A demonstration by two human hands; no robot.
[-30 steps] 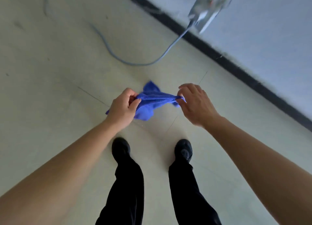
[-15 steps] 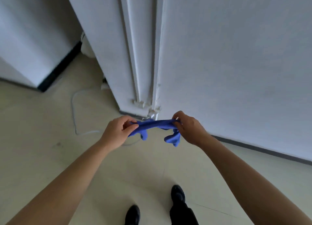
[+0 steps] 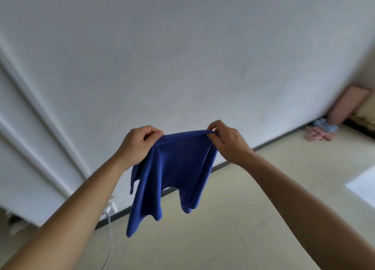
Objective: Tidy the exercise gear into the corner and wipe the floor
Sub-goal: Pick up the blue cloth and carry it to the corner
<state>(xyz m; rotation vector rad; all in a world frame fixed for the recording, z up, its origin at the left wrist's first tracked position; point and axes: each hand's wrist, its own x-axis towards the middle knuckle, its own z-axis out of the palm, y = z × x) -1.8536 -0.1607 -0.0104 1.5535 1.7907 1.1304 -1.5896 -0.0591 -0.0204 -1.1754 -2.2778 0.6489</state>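
Here we see the left hand (image 3: 140,143) and right hand (image 3: 227,141) each pinching a top corner of the blue cloth (image 3: 172,174), which hangs open before the white wall (image 3: 182,57); possibly pink gear (image 3: 318,136) in the far corner.

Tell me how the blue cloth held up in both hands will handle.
The thin blue fabric cloth is probably very floppy: it hangs in soft folds below the top edge pinched by the left hand and right hand. Likely light, since fingertip pinches carry it. It would probably crumple when pushed.
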